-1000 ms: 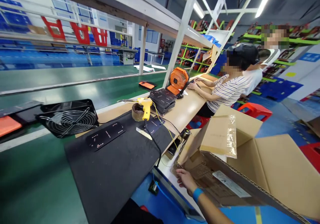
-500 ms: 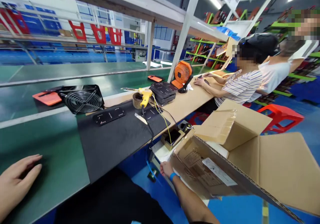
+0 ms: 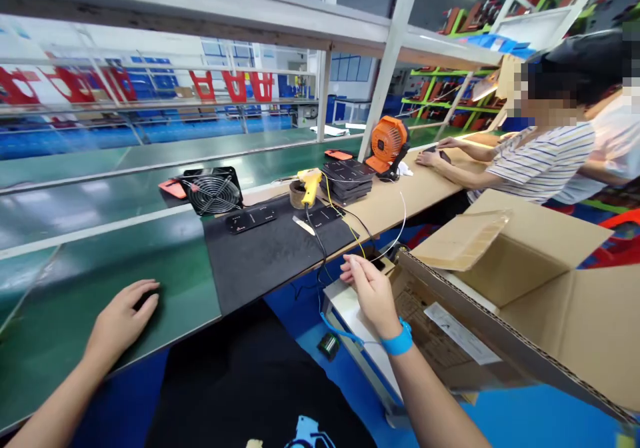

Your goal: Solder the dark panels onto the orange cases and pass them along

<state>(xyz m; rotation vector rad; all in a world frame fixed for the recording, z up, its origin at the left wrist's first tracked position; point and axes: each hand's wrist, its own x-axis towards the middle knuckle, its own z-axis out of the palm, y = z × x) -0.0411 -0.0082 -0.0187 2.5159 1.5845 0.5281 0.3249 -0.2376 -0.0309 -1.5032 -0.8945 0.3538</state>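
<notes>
My left hand (image 3: pixel 120 318) lies on the green bench top (image 3: pixel 175 308), thumb and fingers apart and holding nothing. Raised over the small white stand (image 3: pixel 347 305), my right hand (image 3: pixel 367 291) has thumb and fingers pinched together at a thin white wire (image 3: pixel 404 218). This wire loops up to the right, beside the stack of black panels (image 3: pixel 347 181). A blue band (image 3: pixel 399 338) with a blue cord circles my right wrist. On the black mat (image 3: pixel 250 271), a yellow soldering gun (image 3: pixel 311 185) rests on a brown ring (image 3: pixel 297 197), near one flat black panel (image 3: pixel 251 219).
A black fan with a wire guard (image 3: pixel 213 191) stands at the mat's back left. An orange fan (image 3: pixel 389 143) stands behind the stack. The large open cardboard box (image 3: pixel 450 328) fills the right side. Beyond it, a co-worker in a striped shirt (image 3: pixel 545 151) sits at the bench.
My right hand has risen from beside the box, and the white wire now arcs out to the right. The view has swung left. My left hand still lies on the bench.
</notes>
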